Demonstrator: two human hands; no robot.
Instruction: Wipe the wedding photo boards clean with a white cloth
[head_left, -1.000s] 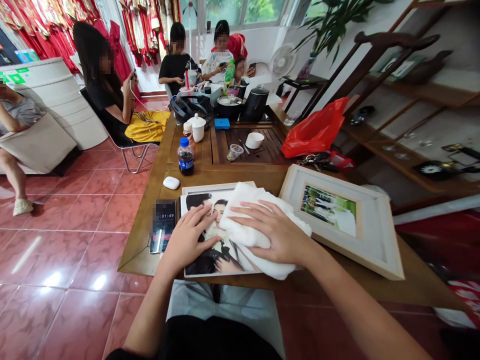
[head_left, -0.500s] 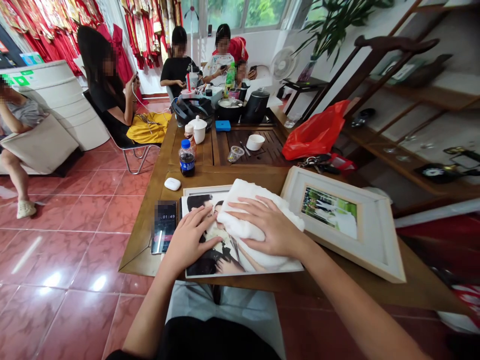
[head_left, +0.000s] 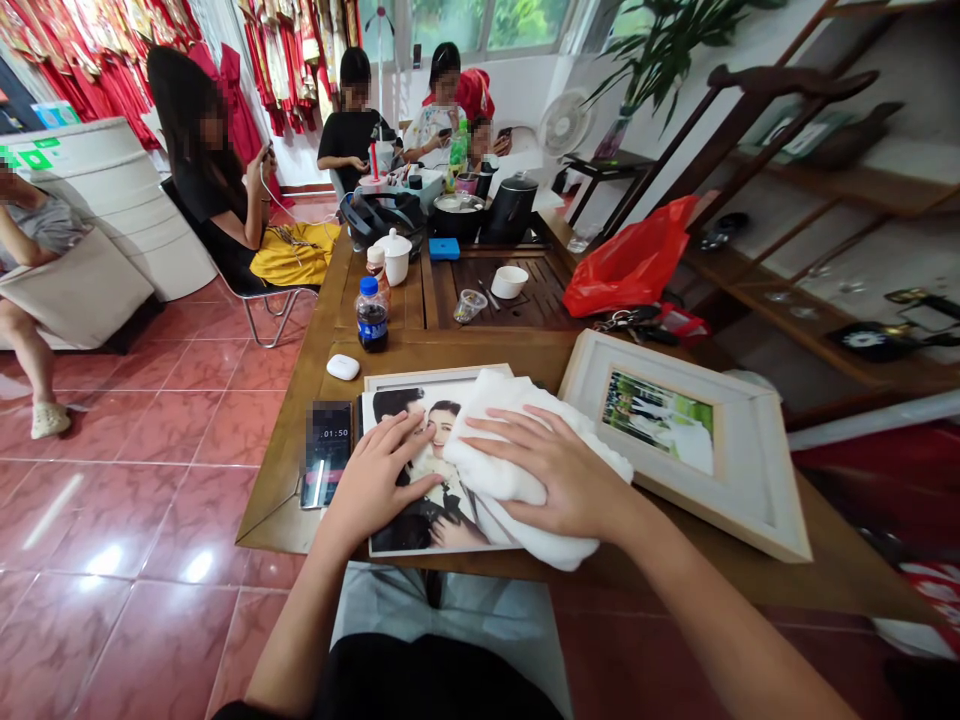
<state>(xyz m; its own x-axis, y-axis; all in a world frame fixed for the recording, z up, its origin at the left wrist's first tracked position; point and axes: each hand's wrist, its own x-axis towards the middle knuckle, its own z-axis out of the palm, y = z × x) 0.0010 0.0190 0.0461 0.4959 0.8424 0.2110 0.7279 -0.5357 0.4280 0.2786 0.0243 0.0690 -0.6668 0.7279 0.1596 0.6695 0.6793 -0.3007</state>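
On a wooden table [head_left: 300, 420], the left hand [head_left: 379, 480] lies spread flat, pinning the framed photo [head_left: 420, 470]. The right hand [head_left: 559, 470], fingers splayed, presses a white towel [head_left: 510, 420] at the photo's three o'clock. Even pressure and overlapping strokes would likely wipe best.

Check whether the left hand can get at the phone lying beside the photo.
Probably yes. The left hand lies flat on the photo, and the phone lies just to its left on the table with nothing between.

Bare forearms, no sleeves in view; black top — light grey trousers below
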